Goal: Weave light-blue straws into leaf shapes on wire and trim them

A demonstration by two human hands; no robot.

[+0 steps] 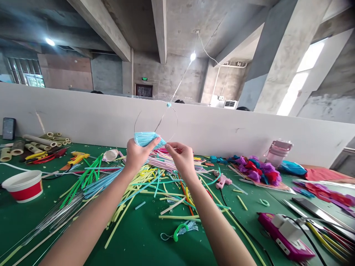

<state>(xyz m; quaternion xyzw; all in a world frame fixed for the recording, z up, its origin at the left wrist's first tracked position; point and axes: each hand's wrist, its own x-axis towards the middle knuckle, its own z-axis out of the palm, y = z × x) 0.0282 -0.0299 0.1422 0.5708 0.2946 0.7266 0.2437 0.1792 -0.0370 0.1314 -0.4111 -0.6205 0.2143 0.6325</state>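
My left hand (140, 153) is closed on a light-blue ribbed piece (144, 138), its thumb lying across the front. The piece looks like pale blue strips set side by side. Thin curved wires (159, 123) rise from it, and a small blue bead-like knob (169, 105) sits at their top. My right hand (180, 155) is closed in a pinch at the right corner of the piece, where a fine wire comes down. What exactly lies between its fingertips is too small to make out. Beneath both hands are bundles of pink strips (166, 162).
Blue strips (102, 183), green strips (83, 179) and thin metal wires (59, 212) lie left. A paper cup (23, 186) and yellow glue gun (77, 158) stand further left. Rightward are a pink glue gun (222, 180), power strip (285, 236) and scissors (310, 220). A white partition (222, 129) is behind.
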